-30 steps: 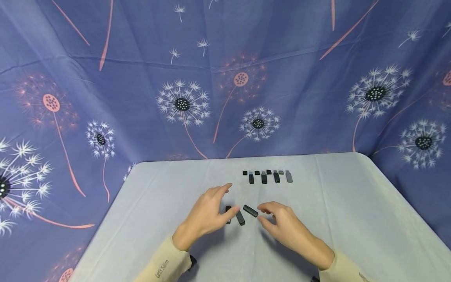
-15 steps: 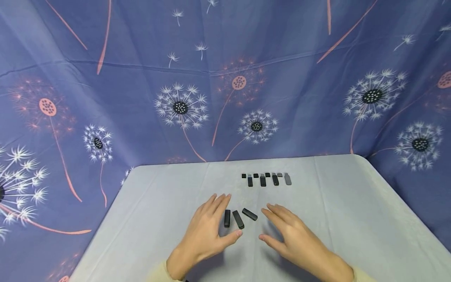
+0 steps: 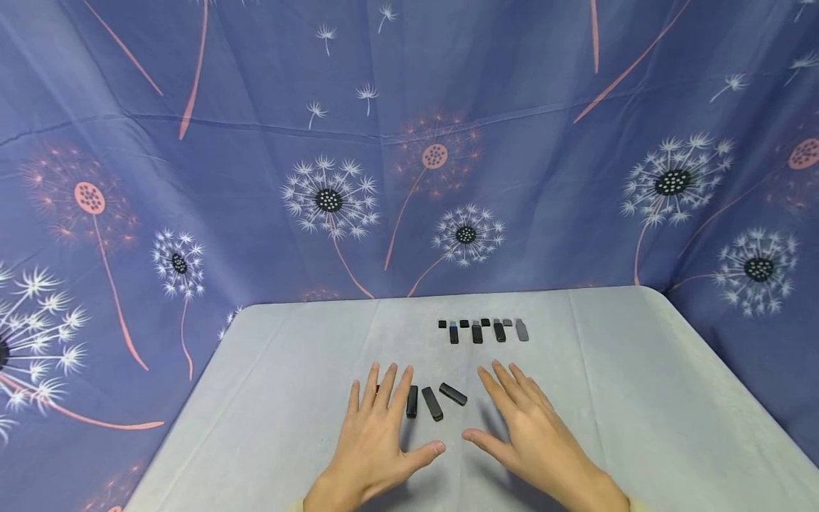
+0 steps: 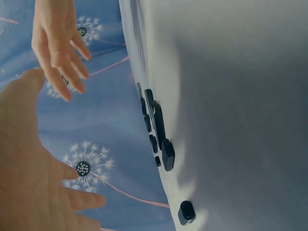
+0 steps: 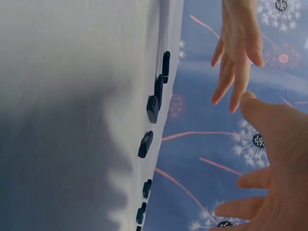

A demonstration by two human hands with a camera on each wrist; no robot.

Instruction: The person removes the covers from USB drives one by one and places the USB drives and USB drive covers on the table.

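My left hand (image 3: 374,444) hovers over the table with its fingers spread and nothing in it. Opposite it, my right hand (image 3: 534,441) is likewise held above the cloth, fingers straight and thumb pointing inward. Between the hands lie three dark USB sticks: a black one (image 3: 412,402) beside the left index finger, a dark grey one (image 3: 432,404) slanting, and another black one (image 3: 453,394) angled toward the right hand. A further dark stick (image 4: 186,212) shows in the left wrist view; in the head view the left fingers mostly hide it.
Farther back stands a row of uncapped USB sticks, three black (image 3: 477,333) and one grey (image 3: 522,331), with small caps (image 3: 464,323) beside them. A pale cloth covers the table (image 3: 269,398). Behind hangs a blue dandelion-print curtain (image 3: 544,156).
Both hands have drawn back toward the near edge, away from the sticks, and their fingers have straightened and spread. The sticks themselves lie as before; the head view has tilted slightly upward.
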